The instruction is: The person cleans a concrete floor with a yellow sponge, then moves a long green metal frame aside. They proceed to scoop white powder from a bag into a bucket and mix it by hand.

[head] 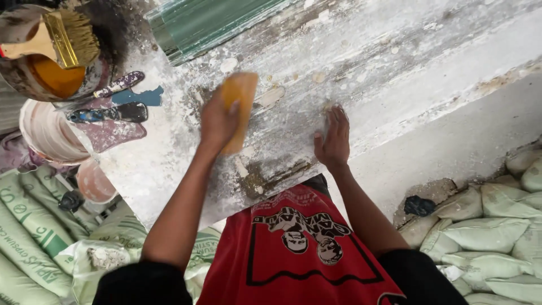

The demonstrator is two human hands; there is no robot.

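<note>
The left hand is closing its fingers over a flat, rectangular yellow-orange sanding block, blurred as if in motion, and pressing it against the white, plaster-smeared wooden board that is sloping across the view. The right hand is lying flat, fingers spread and gripping nothing, palm down on the board just beside the block's path. To my judgement, the rubbing is going best where the block is sitting flat on the surface and not tipping on an edge, with strokes running along the board's length and the bracing hand bearing down so the board is not shifting. The board's coating is looking chalky and patchy, flaking in places to bare brownish wood near the lower edge, with loose white crumbs lying about. At the upper left, a broad wooden-handled brush with tan bristles is resting across a round, grimy pot of orange liquid; near it two paint-crusted putty knives are lying on a stained patch, and a round pinkish-white plastic bucket is standing below them. A ribbed pale green moulding is poking in at the top. Soft, plump greenish-white sacks are stacking up on both sides.
</note>
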